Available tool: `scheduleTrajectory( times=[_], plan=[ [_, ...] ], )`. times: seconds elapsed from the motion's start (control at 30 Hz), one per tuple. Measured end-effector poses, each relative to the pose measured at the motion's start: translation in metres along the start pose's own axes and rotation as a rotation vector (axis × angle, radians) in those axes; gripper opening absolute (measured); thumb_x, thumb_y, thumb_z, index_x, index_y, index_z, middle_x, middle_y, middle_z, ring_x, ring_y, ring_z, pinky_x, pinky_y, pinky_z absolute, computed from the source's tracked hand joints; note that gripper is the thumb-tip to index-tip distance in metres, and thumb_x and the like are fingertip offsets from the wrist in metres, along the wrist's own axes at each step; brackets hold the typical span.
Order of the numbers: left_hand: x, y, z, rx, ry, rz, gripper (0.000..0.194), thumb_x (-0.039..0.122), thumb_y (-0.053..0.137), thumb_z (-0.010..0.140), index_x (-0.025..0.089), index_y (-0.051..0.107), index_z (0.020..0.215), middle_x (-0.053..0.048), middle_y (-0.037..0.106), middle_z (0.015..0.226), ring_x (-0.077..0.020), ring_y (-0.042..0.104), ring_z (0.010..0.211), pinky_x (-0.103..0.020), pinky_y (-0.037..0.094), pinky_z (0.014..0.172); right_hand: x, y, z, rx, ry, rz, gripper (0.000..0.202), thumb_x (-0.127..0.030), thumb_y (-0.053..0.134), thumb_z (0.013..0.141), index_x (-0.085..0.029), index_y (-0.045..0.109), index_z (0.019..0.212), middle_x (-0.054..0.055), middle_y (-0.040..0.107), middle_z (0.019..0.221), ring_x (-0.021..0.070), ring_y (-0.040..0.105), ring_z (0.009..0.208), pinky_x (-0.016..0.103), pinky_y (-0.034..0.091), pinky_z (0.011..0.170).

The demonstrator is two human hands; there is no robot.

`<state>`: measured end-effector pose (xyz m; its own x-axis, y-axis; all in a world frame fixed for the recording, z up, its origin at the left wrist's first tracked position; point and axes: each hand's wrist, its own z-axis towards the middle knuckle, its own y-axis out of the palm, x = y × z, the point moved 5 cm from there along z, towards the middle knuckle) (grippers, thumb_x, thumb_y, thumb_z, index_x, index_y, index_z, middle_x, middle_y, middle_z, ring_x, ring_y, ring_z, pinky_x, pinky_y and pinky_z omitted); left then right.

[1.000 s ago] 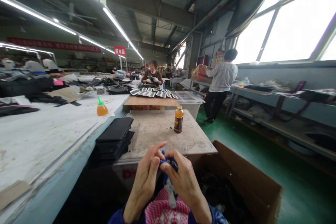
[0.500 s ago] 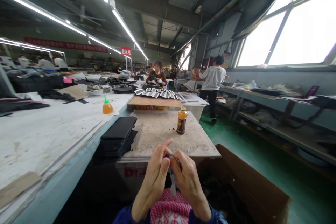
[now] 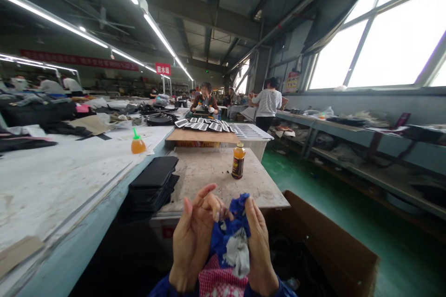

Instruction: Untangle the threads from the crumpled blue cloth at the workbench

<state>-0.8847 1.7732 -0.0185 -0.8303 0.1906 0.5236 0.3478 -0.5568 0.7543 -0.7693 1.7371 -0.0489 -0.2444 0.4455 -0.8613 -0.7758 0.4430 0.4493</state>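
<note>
A crumpled blue and whitish cloth (image 3: 238, 248) hangs in front of my checked apron. My right hand (image 3: 258, 241) pinches it near its upper end, thumb against fingers. On the cloth's left side, my left hand (image 3: 197, 234) has its thumb and fingers apart; its fingertips come close to the cloth, and I cannot tell whether they touch it. Just beyond my hands, a bottle with orange contents and a dark label (image 3: 238, 161) stands upright on the worn board (image 3: 202, 167). A stack of black flat pieces (image 3: 153, 183) lies to the left of my hands.
At left runs a long white table (image 3: 87, 171) with an orange squeeze bottle (image 3: 138, 143) on it. An open cardboard box (image 3: 334, 236) stands low at right. Past the board, one person (image 3: 205, 102) works at a table; another person (image 3: 268, 104) stands at right.
My hands, earlier close together around the cloth, have parted. The cloth is more exposed and stays in my right hand, while my left fingers have spread. The view has shifted slightly right.
</note>
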Motion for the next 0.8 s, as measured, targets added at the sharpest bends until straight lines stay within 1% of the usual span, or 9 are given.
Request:
scheduleTrajectory(
  times=[0.1,0.2,0.27,0.33,0.43,0.5,0.6,0.73,0.8],
  plan=[
    [-0.001,-0.005,0.001,0.023,-0.003,0.062,0.053,0.058,0.043,0.094,0.015,0.067,0.115,-0.003,0.053,0.069,-0.0178,0.052,0.073,-0.032,0.05,0.079,-0.011,0.002,-0.002,-0.126,-0.075,-0.197,0.045,-0.063,0.055,0.088,-0.018,0.061,0.092,0.002,0.062,0.078,0.0117,0.052,0.066,0.022,0.044,0.061],
    [-0.004,-0.014,-0.001,0.048,0.056,0.312,0.063,0.068,0.045,0.089,0.017,0.064,0.122,-0.003,0.055,0.075,-0.0181,0.053,0.077,-0.031,0.047,0.082,-0.021,0.009,-0.006,-0.304,-0.301,-0.53,0.04,-0.054,0.047,0.095,-0.016,0.062,0.092,0.004,0.064,0.081,0.0114,0.053,0.068,0.022,0.042,0.064],
    [-0.006,-0.02,-0.002,0.05,0.1,0.483,0.067,0.07,0.051,0.085,0.019,0.061,0.127,-0.003,0.058,0.082,-0.0185,0.053,0.083,-0.03,0.044,0.085,-0.021,0.012,-0.007,-0.35,-0.428,-0.689,0.035,-0.048,0.047,0.096,-0.016,0.059,0.09,0.003,0.062,0.078,0.0112,0.053,0.067,0.022,0.04,0.062],
    [-0.007,-0.024,-0.004,0.031,0.129,0.663,0.066,0.07,0.053,0.085,0.022,0.06,0.13,-0.003,0.061,0.091,-0.02,0.054,0.092,-0.029,0.042,0.089,-0.016,0.012,-0.005,-0.349,-0.497,-0.783,0.031,-0.044,0.046,0.097,-0.017,0.055,0.085,0.001,0.059,0.074,0.0104,0.051,0.064,0.021,0.038,0.06],
    [-0.01,-0.026,-0.005,-0.019,0.169,0.92,0.064,0.07,0.043,0.089,0.028,0.058,0.134,-0.005,0.063,0.123,-0.0247,0.053,0.115,-0.033,0.039,0.101,-0.007,0.013,-0.002,-0.347,-0.527,-0.817,0.033,-0.039,0.041,0.101,-0.018,0.047,0.076,-0.002,0.053,0.067,0.009,0.045,0.059,0.021,0.035,0.055],
    [-0.01,-0.026,-0.006,-0.041,0.191,0.974,0.063,0.069,0.04,0.091,0.029,0.056,0.136,-0.004,0.056,0.14,-0.0273,0.048,0.129,-0.035,0.035,0.109,-0.004,0.014,-0.001,-0.346,-0.536,-0.791,0.033,-0.037,0.039,0.102,-0.019,0.047,0.075,-0.001,0.054,0.067,0.009,0.046,0.059,0.02,0.036,0.055],
    [-0.01,-0.023,-0.007,-0.025,0.228,0.998,0.061,0.067,0.038,0.092,0.03,0.053,0.139,-0.004,0.05,0.149,-0.0281,0.042,0.138,-0.037,0.031,0.115,-0.001,0.014,-0.003,-0.316,-0.578,-0.794,0.03,-0.033,0.041,0.102,-0.019,0.055,0.08,0.0,0.06,0.071,0.0099,0.053,0.061,0.02,0.042,0.058],
    [-0.009,-0.022,-0.008,0.0,0.232,0.98,0.06,0.065,0.04,0.093,0.03,0.052,0.14,-0.004,0.047,0.152,-0.0285,0.038,0.142,-0.037,0.029,0.117,0.003,0.005,-0.014,-0.249,-0.717,-0.918,0.022,-0.023,0.047,0.1,-0.021,0.067,0.107,0.006,0.072,0.095,0.015,0.067,0.081,0.024,0.052,0.072],
    [-0.009,-0.023,-0.008,-0.007,0.204,0.932,0.061,0.066,0.044,0.091,0.029,0.052,0.14,-0.004,0.049,0.15,-0.0289,0.039,0.14,-0.037,0.029,0.117,0.006,0.001,-0.024,-0.196,-0.812,-1.01,0.034,-0.016,0.049,0.098,-0.025,0.062,0.129,0.008,0.07,0.116,0.0183,0.068,0.101,0.027,0.054,0.085]
  ],
)
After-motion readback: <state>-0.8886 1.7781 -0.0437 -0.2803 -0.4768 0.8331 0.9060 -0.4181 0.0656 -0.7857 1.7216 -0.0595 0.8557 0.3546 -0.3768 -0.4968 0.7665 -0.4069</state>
